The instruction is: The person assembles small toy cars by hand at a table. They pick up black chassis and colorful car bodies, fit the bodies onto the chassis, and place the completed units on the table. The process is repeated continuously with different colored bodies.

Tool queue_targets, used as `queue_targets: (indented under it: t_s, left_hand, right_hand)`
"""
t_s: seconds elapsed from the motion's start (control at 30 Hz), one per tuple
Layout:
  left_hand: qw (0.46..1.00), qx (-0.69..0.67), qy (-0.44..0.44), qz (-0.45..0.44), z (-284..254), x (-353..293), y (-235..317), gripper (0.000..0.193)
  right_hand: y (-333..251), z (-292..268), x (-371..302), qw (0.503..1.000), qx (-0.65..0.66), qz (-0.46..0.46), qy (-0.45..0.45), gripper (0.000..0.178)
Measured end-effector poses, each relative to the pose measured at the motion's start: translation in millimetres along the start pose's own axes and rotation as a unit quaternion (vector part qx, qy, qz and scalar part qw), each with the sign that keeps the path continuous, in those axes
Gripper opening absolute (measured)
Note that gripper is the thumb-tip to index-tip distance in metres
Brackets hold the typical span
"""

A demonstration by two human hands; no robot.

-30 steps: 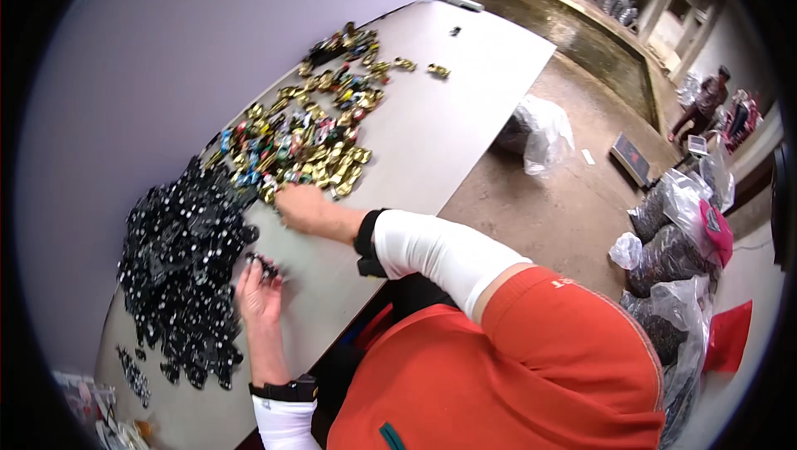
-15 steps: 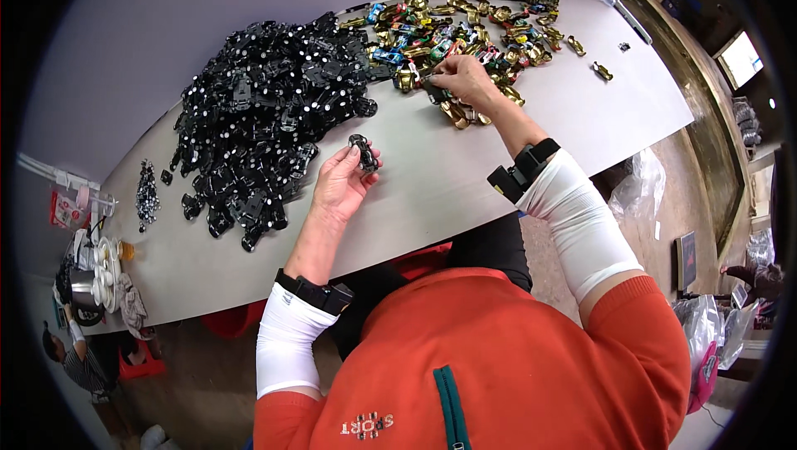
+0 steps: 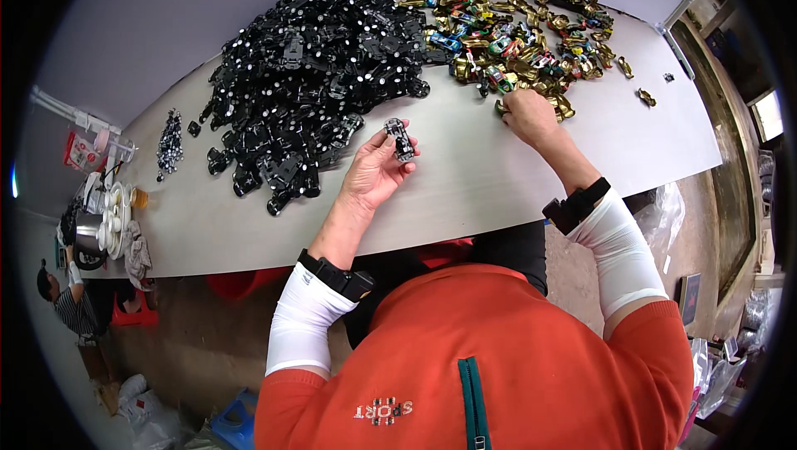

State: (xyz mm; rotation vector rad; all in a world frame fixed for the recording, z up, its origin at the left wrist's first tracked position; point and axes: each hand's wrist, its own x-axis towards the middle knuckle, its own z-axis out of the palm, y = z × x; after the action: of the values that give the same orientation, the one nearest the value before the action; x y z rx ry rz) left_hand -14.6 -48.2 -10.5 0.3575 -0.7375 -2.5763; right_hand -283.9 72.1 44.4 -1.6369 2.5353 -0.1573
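Note:
My left hand is raised over the table in front of the black heap, its thumb and fingers closed on a black toy car chassis with light grey details. At the near edge of a pile of gold and coloured toy car bodies, my right hand has its fingers pinched together. A small greenish bit shows at those fingertips; the rest of the piece is hidden behind the fingers. Left of the bodies rises a large heap of black toy car chassis with small white round spots.
A small heap of silvery parts lies on the grey table at the left. White cups, a metal pot and a cloth stand at its left end. Another person is at the far left. Single gold bodies lie at the right.
The view has shifted and turned. My right hand has moved right and nearer along the coloured pile; the dark piece seen at its fingers before is no longer visible. The chassis in my left hand has turned.

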Motion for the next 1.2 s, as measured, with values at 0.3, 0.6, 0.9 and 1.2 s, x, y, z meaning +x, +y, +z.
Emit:
queue_targets:
  t_s: [0.3,0.6,0.9,1.2]
  left_hand:
    - [0.997,-0.05,0.052,-0.017,2,-9,2,0.023]
    - [0.982,0.11,0.141,-0.053,15,-4,1,0.023]
    - [0.98,0.103,0.172,-0.014,29,-19,1,0.024]
    - [0.98,0.122,0.159,0.013,19,-25,3,0.018]
  right_hand:
    - [-43,-8,5,0.893,0.352,-0.073,-0.271,0.018]
    - [-29,-14,16,0.962,0.236,-0.111,-0.083,0.033]
    - [-96,21,-21,0.789,0.571,0.007,-0.229,0.023]
    - [-101,26,-23,0.712,0.638,0.05,-0.29,0.016]
